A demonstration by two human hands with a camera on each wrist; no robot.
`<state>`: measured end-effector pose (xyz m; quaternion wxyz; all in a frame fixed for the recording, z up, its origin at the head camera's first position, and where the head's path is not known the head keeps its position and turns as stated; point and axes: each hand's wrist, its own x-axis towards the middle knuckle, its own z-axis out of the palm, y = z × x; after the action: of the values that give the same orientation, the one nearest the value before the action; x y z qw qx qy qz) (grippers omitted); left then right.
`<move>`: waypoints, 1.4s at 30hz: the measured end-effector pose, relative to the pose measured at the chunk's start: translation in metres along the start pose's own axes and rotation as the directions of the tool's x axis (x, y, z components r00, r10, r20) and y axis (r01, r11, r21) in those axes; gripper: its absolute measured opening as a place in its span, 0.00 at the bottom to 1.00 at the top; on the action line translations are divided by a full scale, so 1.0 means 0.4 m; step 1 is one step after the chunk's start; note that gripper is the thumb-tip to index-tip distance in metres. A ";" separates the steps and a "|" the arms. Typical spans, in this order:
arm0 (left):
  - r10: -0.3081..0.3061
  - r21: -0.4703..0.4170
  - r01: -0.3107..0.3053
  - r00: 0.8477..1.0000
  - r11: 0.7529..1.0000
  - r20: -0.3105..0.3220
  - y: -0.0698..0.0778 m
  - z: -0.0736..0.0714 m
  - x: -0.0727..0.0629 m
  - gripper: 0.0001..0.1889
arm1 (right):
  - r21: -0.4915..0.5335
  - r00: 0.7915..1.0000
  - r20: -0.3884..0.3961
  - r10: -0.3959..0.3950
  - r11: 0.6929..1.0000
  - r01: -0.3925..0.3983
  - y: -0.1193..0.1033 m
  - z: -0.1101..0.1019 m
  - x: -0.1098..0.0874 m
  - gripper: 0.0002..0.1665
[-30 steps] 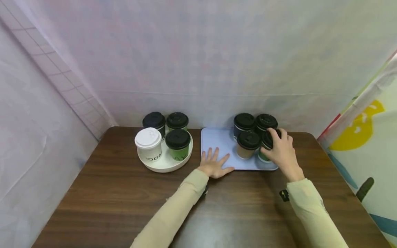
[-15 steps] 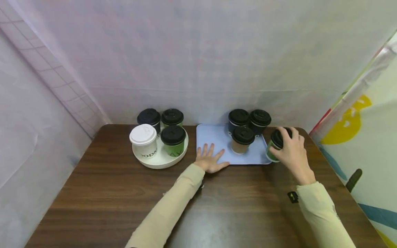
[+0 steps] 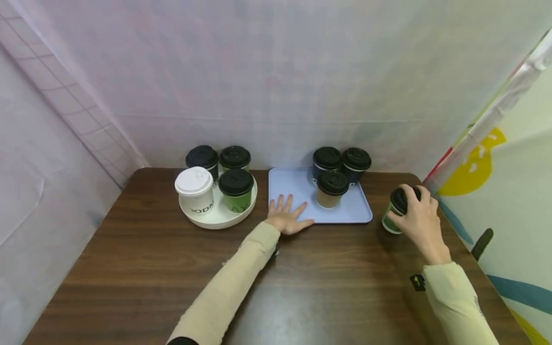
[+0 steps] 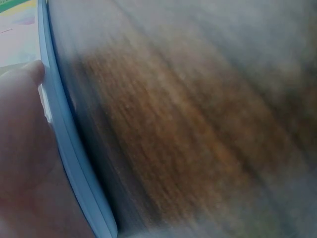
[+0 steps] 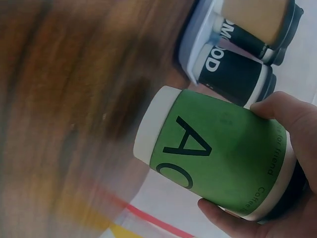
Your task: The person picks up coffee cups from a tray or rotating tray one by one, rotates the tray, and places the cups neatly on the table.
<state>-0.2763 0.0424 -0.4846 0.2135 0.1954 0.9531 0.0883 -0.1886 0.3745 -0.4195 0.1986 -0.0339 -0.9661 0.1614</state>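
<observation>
My right hand (image 3: pixel 420 220) grips a green paper coffee cup (image 5: pixel 223 148) with a black lid, thumb and fingers around its upper part. The cup is to the right of the light blue tray (image 3: pixel 293 184), apart from it; whether its base touches the table I cannot tell. My left hand (image 3: pixel 286 218) lies with fingers spread on the tray's front left edge. On the tray's right half stand a tan cup (image 3: pixel 329 197) with a black lid and, behind it, two dark blue cups (image 3: pixel 325 167) with black lids.
At the left, a round white tray (image 3: pixel 215 225) bears a white-lidded cup (image 3: pixel 196 199), two green cups (image 3: pixel 238 201) and a dark cup (image 3: pixel 201 158). A pale cloth (image 3: pixel 276 86) hangs behind the brown wooden table (image 3: pixel 327 268), and a patterned one (image 3: pixel 517 191) at the right.
My right hand has carried the green cup off the tray's front right corner to the right. My left hand stays on the tray's edge. The head view has shifted slightly.
</observation>
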 end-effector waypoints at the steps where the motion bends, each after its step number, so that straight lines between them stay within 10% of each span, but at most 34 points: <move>1: 0.004 -0.005 -0.004 1.000 1.000 -0.006 -0.001 0.000 0.002 0.41 | 0.000 1.000 -0.003 0.002 1.000 -0.002 0.004 -0.001 -0.002 0.41; 11: 0.011 0.016 -0.011 1.000 1.000 0.006 -0.012 0.010 0.026 0.42 | 0.001 1.000 0.001 0.020 1.000 -0.020 0.029 -0.004 -0.024 0.42; 23: 0.037 -0.025 -0.038 0.999 0.999 -0.038 0.007 -0.026 -0.050 0.41 | -0.025 0.999 0.026 0.045 0.999 -0.044 0.048 -0.011 -0.037 0.43; 33: 0.024 -0.013 -0.025 0.999 1.000 -0.031 0.007 -0.010 -0.034 0.40 | -0.125 0.997 0.073 0.030 0.992 -0.021 0.047 -0.023 -0.036 0.50; 42: 0.026 -0.025 -0.028 0.999 0.999 -0.048 0.003 -0.009 -0.033 0.40 | -0.161 0.960 -0.146 -0.238 0.963 0.214 -0.066 -0.021 -0.026 0.52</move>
<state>-0.2667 0.0377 -0.4761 0.1921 0.2034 0.9540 0.1080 -0.1757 0.3506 -0.4073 0.2916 0.0494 -0.9531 0.0642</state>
